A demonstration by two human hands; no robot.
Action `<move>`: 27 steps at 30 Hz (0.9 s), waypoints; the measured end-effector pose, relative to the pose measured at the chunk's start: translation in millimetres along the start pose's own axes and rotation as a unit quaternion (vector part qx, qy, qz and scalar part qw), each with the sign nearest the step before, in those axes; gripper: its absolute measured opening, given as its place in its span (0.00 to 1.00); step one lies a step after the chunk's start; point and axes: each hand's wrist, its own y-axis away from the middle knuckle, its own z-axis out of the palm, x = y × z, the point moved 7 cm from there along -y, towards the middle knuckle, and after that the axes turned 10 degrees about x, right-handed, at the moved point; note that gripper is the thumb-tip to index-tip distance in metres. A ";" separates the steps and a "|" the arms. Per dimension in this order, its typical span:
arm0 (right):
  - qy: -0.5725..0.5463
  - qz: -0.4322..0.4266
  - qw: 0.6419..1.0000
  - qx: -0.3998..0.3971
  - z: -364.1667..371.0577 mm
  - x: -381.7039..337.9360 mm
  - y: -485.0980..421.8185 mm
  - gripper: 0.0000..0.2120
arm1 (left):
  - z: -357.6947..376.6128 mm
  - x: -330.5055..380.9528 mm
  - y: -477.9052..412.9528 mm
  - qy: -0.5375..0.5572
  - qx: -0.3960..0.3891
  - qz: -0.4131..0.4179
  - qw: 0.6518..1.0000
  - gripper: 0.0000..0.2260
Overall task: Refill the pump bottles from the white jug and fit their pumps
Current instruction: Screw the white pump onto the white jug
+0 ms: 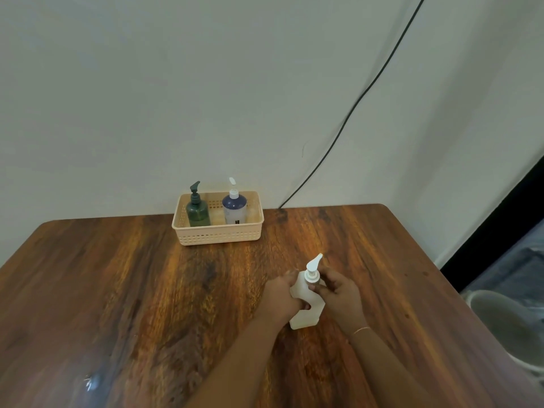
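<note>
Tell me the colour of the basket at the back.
Pale peach basket, clearest in the head view.

My one camera sits on my head, facing forward and down across the counter (147, 290) toward the wall (206, 83), fairly near, I think.

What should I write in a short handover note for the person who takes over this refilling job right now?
Left hand: grips the body of the white plastic pump bottle, which stands on the brown wooden table.
Right hand: fingers at the collar of its white pump.
Done, it seems: the dark green pump bottle and the navy-and-white pump bottle stand in the beige plastic basket, pumps on.
Left: finish this pump. No jug is in view.
</note>
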 end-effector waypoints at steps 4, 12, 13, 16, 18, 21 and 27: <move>-0.010 0.006 0.999 0.047 1.3 0.2 4.7 0.14 | 1.8 0.2 1.2 0.016 -0.003 -0.007 1.000 0.35; -0.030 0.046 0.998 0.034 -2.9 10.8 16.7 0.14 | 2.7 3.3 8.6 0.015 -0.025 -0.024 0.999 0.38; -0.030 0.058 0.997 0.039 -3.3 17.0 21.1 0.13 | 3.0 2.1 10.7 0.024 -0.028 -0.039 0.999 0.41; -0.070 0.111 0.991 0.028 3.4 38.2 36.2 0.08 | 2.8 -3.6 17.6 0.047 -0.026 -0.084 0.995 0.41; -0.088 0.134 0.987 0.028 8.1 46.9 42.0 0.09 | 5.9 -6.1 21.5 0.056 -0.032 -0.093 0.994 0.30; -0.109 0.149 0.982 0.034 12.9 49.6 40.2 0.14 | 12.8 -8.9 22.7 0.089 -0.044 -0.110 0.989 0.23; -0.130 0.134 0.982 0.036 23.9 27.2 1.4 0.13 | -1.0 -3.2 -23.3 0.114 -0.028 -0.098 0.988 0.22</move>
